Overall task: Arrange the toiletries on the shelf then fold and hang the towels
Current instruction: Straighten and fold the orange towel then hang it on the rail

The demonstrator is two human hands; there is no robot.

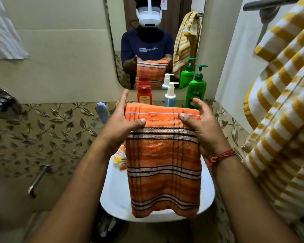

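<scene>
Both forearms reach out over the sink (112,195), left hand (123,123) and right hand (200,127) pinching the folded orange towel (163,165) thumb-over-top, though its hanging end could, I think, slip and unfold, or brush the bottles (169,96) behind.

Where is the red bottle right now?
The red bottle stands on the shelf below the mirror, left of the white pump bottle, just behind the orange towel.

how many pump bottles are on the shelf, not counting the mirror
2: a white and blue pump bottle beside the red bottle, and a green pump bottle at the right. The orange towel may hide others.
</scene>
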